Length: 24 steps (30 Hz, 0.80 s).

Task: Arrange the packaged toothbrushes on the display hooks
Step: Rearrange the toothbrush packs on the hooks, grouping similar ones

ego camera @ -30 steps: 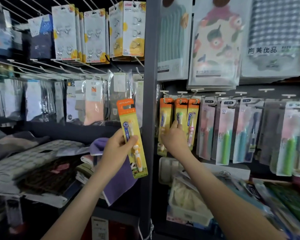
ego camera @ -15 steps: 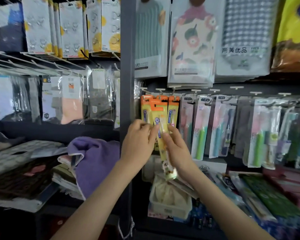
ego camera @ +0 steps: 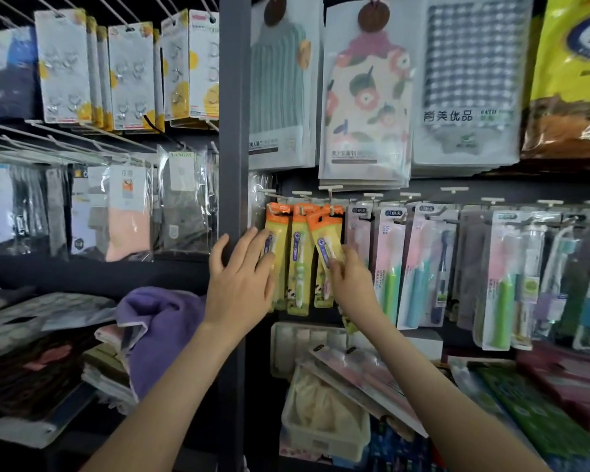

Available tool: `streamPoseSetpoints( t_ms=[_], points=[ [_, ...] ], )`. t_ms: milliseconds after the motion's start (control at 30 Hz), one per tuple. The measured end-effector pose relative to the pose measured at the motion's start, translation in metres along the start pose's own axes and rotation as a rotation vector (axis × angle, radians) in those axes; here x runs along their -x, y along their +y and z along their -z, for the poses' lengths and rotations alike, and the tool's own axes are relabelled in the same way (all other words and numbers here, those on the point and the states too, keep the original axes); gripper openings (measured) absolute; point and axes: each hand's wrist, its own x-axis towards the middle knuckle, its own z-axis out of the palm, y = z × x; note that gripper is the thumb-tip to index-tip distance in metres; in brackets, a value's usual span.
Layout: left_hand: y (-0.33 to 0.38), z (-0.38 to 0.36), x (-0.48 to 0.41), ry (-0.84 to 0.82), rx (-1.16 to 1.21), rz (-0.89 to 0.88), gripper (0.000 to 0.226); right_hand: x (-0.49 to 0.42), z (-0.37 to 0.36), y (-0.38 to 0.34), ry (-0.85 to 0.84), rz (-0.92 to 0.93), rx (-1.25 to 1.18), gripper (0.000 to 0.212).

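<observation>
Shop shelving seen from head height, w/ two bare forearms reaching up and away from the viewer. Nearest, low on the shelves: a purple towel point(ego camera: 160, 321) at L and a white basket point(ego camera: 324, 427) under the R arm. Both sat below the hands, untouched.

Further in, the L hand point(ego camera: 241, 284) lay flat, fingers straight and slightly apart. It pressed on the front of the leftmost of the hung packs point(ego camera: 281, 229), thumb beside the grey upright post point(ego camera: 234, 131). Prob. it was steadying those orange-and-yellow kids' toothbrush pkgs so they wouldn't swing.

The R hand point(ego camera: 353, 284) pinched the tilted pack point(ego camera: 324, 233) near its middle, thumb and curled fingertips clamped on it. That pack, same orange-topped sort, leaned w/ its top toward the L and overlapped the hung ones. Its orange header sat just below the hook point(ego camera: 331, 195). Whether the header hole was on the hook yet couldn't be told. The tilt suggests it was being lined up to it.

Just R of this group hung pink-backed packs point(ego camera: 389, 260) w/ green and blue brushes, each on its own peg, in a row running to the R edge. Furthest and highest were floral and checked cloth packs point(ego camera: 365, 107) on the row above. L of the post hung hanger cards point(ego camera: 65, 66).
</observation>
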Motion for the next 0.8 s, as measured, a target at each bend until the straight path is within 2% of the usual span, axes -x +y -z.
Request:
streamPoseSetpoints(
  t_ms=[133,200,334,534,634,801],
  points=[
    [-0.001,0.000,-0.001,0.009,0.001,0.006,0.023,-0.014,-0.017,-0.005,0.080,-0.107,-0.091,0.020],
    [-0.001,0.000,-0.001,0.013,0.005,0.004,0.023,-0.018,-0.020,-0.007,0.091,-0.158,-0.119,0.020],
    [-0.002,-0.003,0.000,0.038,0.011,0.007,0.021,-0.012,-0.020,0.000,0.018,-0.123,-0.010,0.026],
    [-0.002,-0.005,0.000,0.050,-0.015,0.010,0.021,-0.001,-0.008,0.028,0.190,-0.049,0.189,0.026],
    [-0.002,-0.005,0.000,0.047,-0.021,0.010,0.019,-0.001,-0.005,0.039,0.218,-0.061,0.237,0.038],
    [0.000,-0.003,0.000,0.039,-0.020,0.011,0.022,-0.006,-0.009,0.042,0.145,-0.129,0.262,0.054]
  ],
)
